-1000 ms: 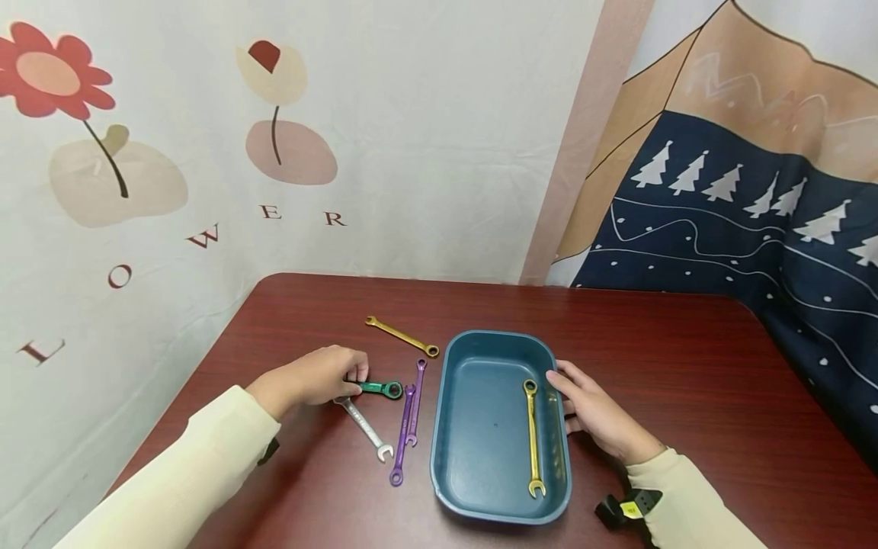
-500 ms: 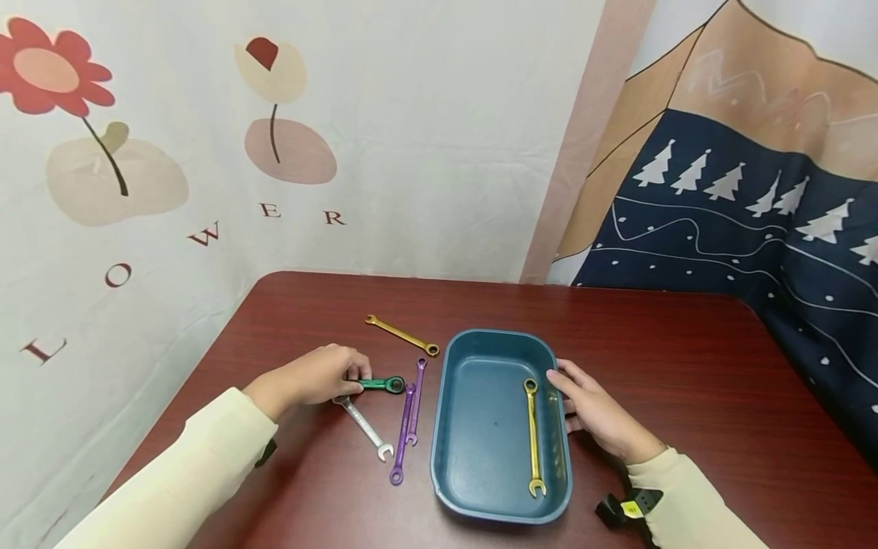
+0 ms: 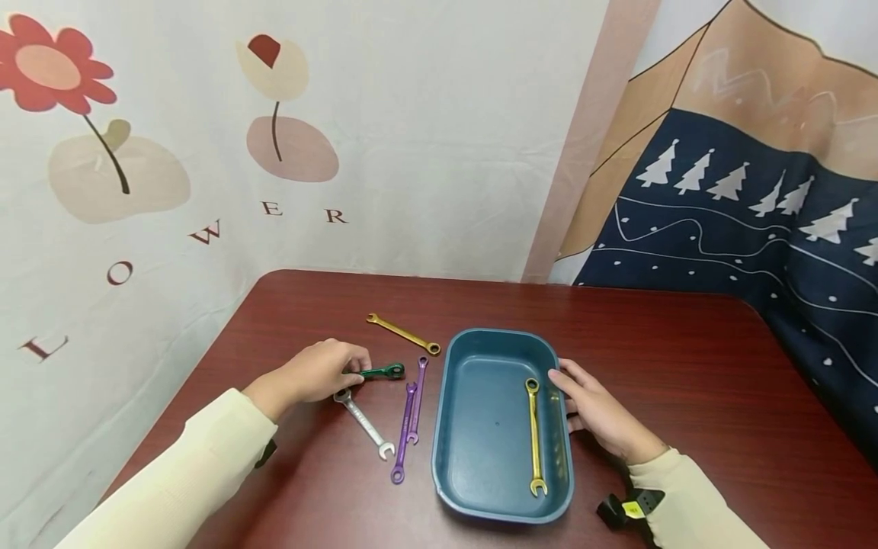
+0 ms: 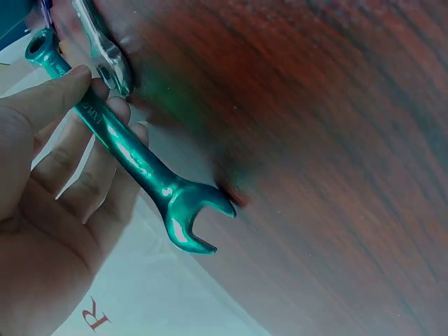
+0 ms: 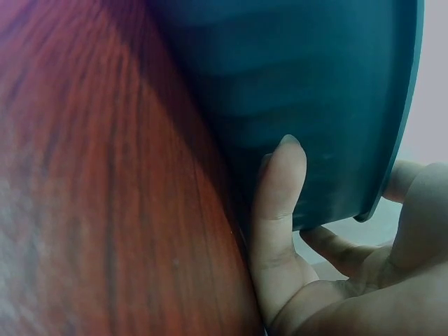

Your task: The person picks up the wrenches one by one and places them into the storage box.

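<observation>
My left hand (image 3: 322,371) pinches a green combination wrench (image 4: 129,150) between thumb and fingers. In the left wrist view its open end points away from the palm, and the ring end lies past the thumb. Just below that hand a silver wrench (image 3: 365,424) lies on the table. Two purple wrenches (image 3: 402,442) lie side by side between it and a blue plastic bin (image 3: 473,515). My right hand (image 3: 604,415) holds the bin's right side, thumb at the rim and fingers against the outer wall (image 5: 308,91). Inside the bin rests a gold wrench (image 3: 535,438).
Another gold wrench (image 3: 403,334) lies slantwise on the table beyond the purple ones, close to the bin's far left corner. The dark red wooden table (image 3: 686,366) ends at the back against a printed curtain (image 3: 425,152).
The left hand has raised the green wrench slightly, and its ring end has tilted and shifted away from the silver wrench. The right hand and the bin have stayed in place.
</observation>
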